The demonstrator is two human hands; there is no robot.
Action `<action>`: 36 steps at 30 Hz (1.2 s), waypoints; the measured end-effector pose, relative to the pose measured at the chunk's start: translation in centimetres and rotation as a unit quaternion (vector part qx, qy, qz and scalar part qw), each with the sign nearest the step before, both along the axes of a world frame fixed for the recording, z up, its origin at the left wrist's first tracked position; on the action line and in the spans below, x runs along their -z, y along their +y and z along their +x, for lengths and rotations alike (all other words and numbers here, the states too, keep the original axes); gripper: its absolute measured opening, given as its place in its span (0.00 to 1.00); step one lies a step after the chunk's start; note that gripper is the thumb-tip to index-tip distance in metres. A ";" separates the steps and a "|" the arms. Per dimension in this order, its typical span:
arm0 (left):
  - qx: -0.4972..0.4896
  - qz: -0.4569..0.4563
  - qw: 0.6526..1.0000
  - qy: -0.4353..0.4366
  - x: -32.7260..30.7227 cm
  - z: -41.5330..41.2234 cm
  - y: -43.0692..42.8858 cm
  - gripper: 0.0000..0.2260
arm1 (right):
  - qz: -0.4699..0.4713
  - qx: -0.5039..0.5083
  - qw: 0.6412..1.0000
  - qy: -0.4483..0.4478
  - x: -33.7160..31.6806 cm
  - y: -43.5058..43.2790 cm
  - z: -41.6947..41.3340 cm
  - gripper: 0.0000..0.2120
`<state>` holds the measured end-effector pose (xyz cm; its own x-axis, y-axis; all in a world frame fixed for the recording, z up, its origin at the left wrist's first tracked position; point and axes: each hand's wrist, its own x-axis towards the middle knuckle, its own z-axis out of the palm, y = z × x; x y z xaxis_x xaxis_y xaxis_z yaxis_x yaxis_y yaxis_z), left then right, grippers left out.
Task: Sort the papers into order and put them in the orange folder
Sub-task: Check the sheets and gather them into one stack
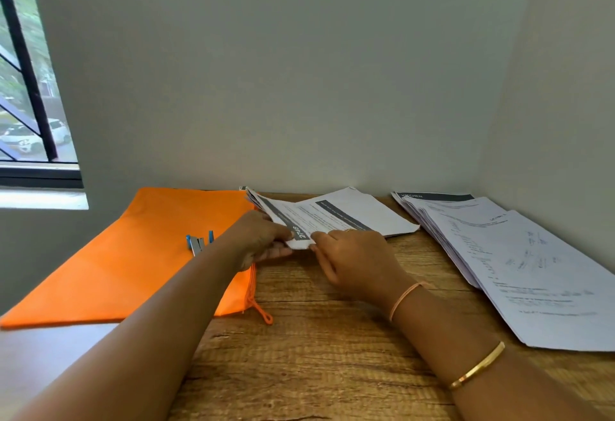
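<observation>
Wood-grain desk [316,354] in a grey-walled corner, window [30,87] at left. Head view only.

Step, my read: sorting isn't finished and nothing has been filed yet.
- left hand [263,241] pinches the near corner of a fanned sheaf of papers [289,221], thumb on top, fingers curled under
- right hand [352,254] is at the same corner. Its fingertips disappear behind the sheets, so I can't tell whether it grips or just touches
- one loose sheet [376,214] lies flat behind the sheaf
- second stack [499,254] is well apart on the right, splayed and printed

The orange folder [133,254] lies flat on the left with its far corner touching the sheaf. It looks like soft fabric, with a zip along the right edge and the zip pull [263,314] at the near end. Can't tell if the zip is open. Blue-grey clips [199,243] sit on top of it.

Next: leaf through by header number, merge both stacks, square the edges. Move the clips off before filing.
</observation>
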<state>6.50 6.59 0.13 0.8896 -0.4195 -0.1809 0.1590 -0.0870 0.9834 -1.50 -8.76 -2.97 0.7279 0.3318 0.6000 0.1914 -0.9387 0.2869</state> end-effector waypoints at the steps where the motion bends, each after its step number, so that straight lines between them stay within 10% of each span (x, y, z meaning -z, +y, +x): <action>1: -0.008 -0.005 1.000 -0.002 0.0 -0.2 0.0 0.16 | 0.002 -0.004 1.000 0.027 -0.1 0.1 -0.2 0.21; 4: -0.043 -0.046 0.998 -0.021 0.2 -0.2 -0.1 0.30 | 0.013 -0.023 0.997 0.072 -0.1 0.1 -0.2 0.20; 11: -0.020 -0.030 0.993 -0.113 -0.4 0.4 0.3 0.05 | 0.044 -0.070 0.996 0.026 0.2 0.9 -0.4 0.16; 36: -0.035 0.017 0.946 -0.322 -0.4 5.3 6.6 0.09 | 0.206 0.087 0.932 0.284 0.0 16.7 6.4 0.22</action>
<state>11.81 13.18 0.50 0.8452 -0.3595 0.3955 -0.4657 -0.1323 0.8750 4.92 7.96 -2.97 0.9884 0.0051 0.1517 0.0366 -0.9781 -0.2051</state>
